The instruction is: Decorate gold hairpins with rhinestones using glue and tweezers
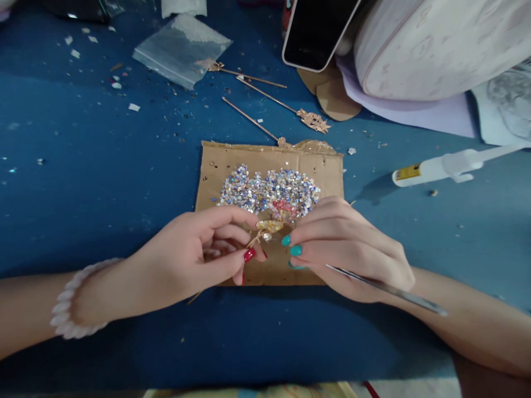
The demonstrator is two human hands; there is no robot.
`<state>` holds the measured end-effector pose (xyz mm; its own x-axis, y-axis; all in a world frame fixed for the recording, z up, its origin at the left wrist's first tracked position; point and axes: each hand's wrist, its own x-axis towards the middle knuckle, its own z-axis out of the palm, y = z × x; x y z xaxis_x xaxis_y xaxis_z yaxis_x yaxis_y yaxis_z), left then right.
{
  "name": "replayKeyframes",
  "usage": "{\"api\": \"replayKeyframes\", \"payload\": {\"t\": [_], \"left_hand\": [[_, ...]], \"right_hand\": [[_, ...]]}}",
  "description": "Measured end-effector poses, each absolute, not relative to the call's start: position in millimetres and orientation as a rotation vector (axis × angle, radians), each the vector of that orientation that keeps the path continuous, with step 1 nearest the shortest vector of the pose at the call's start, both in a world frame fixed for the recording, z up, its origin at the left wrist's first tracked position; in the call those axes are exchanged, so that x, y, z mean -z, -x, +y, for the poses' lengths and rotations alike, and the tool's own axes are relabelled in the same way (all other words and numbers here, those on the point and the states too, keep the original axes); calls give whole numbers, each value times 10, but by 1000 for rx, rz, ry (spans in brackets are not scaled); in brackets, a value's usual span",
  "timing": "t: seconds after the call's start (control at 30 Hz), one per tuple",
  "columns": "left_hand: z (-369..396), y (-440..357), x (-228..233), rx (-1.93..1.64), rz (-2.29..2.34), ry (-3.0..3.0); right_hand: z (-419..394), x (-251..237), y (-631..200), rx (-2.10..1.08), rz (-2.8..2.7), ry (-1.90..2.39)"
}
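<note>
My left hand (178, 260), with a white beaded bracelet (68, 309), is closed on a gold hair stick (254, 240), pinched between thumb and fingers. Its ornamental end (269, 225) is covered with yellowish shiny bits, and its shaft passes behind the hand. Close to the right of the ornament is my right hand (352, 249), its fingers curled. A slim metal tool (390, 288), its exact kind unclear, is tucked in that hand and sticks out toward the wrist. Beneath both hands lies a cardboard piece (332, 166) bearing a pile of small shiny chips (269, 188), with some pink ones (284, 208).
Beyond the cardboard lie several gold hair sticks (265, 97) and a plastic bag (178, 50). A phone (317, 33) and a white rounded case (440, 44) are at the upper right. A white applicator (440, 166) lies at right on the blue table (83, 210).
</note>
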<state>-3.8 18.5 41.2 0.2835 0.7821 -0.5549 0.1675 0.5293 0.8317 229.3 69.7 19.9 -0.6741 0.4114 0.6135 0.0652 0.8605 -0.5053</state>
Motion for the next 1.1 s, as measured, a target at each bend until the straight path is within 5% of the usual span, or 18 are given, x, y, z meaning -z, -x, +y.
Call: {"api": "replayKeyframes", "payload": {"t": [1.1], "left_hand": [[204, 52, -413, -462, 1249, -970]], "right_hand": [[700, -202, -2285, -564, -2262, 353]]}}
